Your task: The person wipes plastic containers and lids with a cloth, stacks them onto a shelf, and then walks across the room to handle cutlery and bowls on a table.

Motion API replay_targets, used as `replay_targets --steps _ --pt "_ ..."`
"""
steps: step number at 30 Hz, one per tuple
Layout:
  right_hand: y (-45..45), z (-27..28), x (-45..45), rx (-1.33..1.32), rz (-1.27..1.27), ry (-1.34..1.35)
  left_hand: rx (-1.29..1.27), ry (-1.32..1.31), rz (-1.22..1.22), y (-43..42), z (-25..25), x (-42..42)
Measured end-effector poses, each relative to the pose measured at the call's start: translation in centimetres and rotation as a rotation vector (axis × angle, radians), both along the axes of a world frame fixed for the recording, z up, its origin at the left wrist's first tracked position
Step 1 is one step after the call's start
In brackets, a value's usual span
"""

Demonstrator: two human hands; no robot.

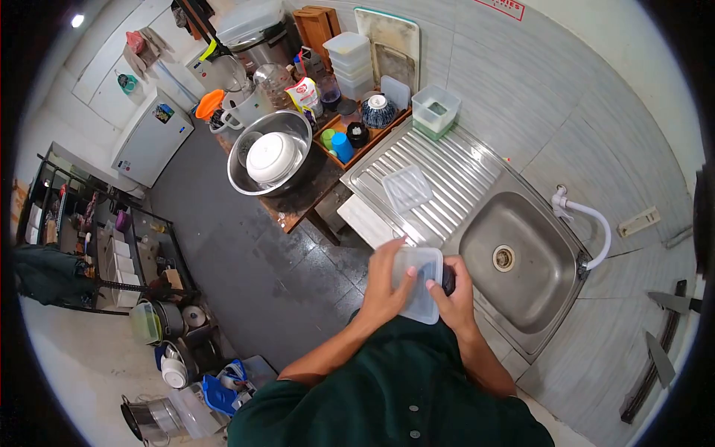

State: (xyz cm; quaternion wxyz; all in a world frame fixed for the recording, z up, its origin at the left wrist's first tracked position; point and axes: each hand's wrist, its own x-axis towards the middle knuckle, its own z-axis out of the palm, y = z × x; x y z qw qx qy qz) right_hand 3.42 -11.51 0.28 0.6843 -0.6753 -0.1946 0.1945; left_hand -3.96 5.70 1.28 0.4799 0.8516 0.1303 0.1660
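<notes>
A translucent plastic food container [422,287] is between my hands in front of my body, close to the near edge of the steel sink unit. My left hand [386,287] grips its left side, thumb over the rim. On the other side my right hand [456,294] holds it, the thumb reaching across the plastic. A small dark thing [449,279], perhaps a scrubber, shows by the right fingers; its kind is unclear. A clear plastic lid [407,188] lies on the ribbed drainboard [465,170] beyond the container.
The sink basin [503,276] lies to the right, with a white tap [562,201]. Plastic tubs [436,110] stand at the drainboard's back corner. Left of it, a wooden table holds a steel basin [302,141] and a tray [370,144] of cups. Knives [660,359] hang on the right wall.
</notes>
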Motion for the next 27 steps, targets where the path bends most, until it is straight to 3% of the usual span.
replay_targets --steps 1,2,4,5,6,8,11,12,15,16,18,21,24,27 --pt "0.5 0.2 -0.2 -0.053 -0.033 -0.102 -0.132 -0.068 -0.149 0.0 -0.6 -0.1" --pt "0.9 0.2 -0.5 -0.052 -0.03 -0.099 -0.131 -0.065 -0.146 -0.2 -0.8 -0.2" --pt "2.2 0.1 -0.7 0.022 -0.126 -0.325 -0.5 -0.116 -0.313 -0.8 -1.3 0.0" --pt "2.8 1.1 -0.7 0.018 -0.181 -0.491 -0.89 -0.08 -0.335 -1.5 -1.2 0.3" --pt "2.9 1.0 -0.4 0.016 -0.188 -0.49 -0.891 -0.075 -0.341 -1.5 -1.0 0.3" --pt "3.2 0.7 0.6 0.024 -0.269 -0.836 -1.182 0.017 -0.365 -1.5 0.3 0.0" --pt "4.0 2.7 2.6 -0.039 -0.474 -0.656 -1.384 0.101 -0.362 -1.6 2.7 -0.8" --pt "4.6 3.1 2.7 -0.012 -0.541 -0.555 -1.37 0.084 -0.363 -1.9 2.6 -0.8" --pt "5.4 4.1 0.5 -0.013 -0.355 -0.735 -1.492 0.075 -0.285 -0.6 0.9 -0.6" --pt "5.4 4.1 -0.3 0.016 -0.247 -0.769 -1.618 -0.117 -0.263 -0.7 1.5 0.2" --pt "4.8 3.7 -0.9 0.056 -0.057 -0.882 -1.708 -0.22 -0.279 0.4 2.1 1.1" --pt "3.8 2.2 0.4 -0.025 -0.02 -0.96 -1.61 -0.2 -0.292 1.4 2.0 0.8" --pt "4.0 2.0 1.8 -0.137 -0.255 -0.875 -1.627 -0.162 -0.312 1.2 1.1 -0.2" --pt "4.9 2.7 1.0 -0.08 -0.249 -0.888 -1.44 0.02 -0.351 1.3 0.3 -0.4"
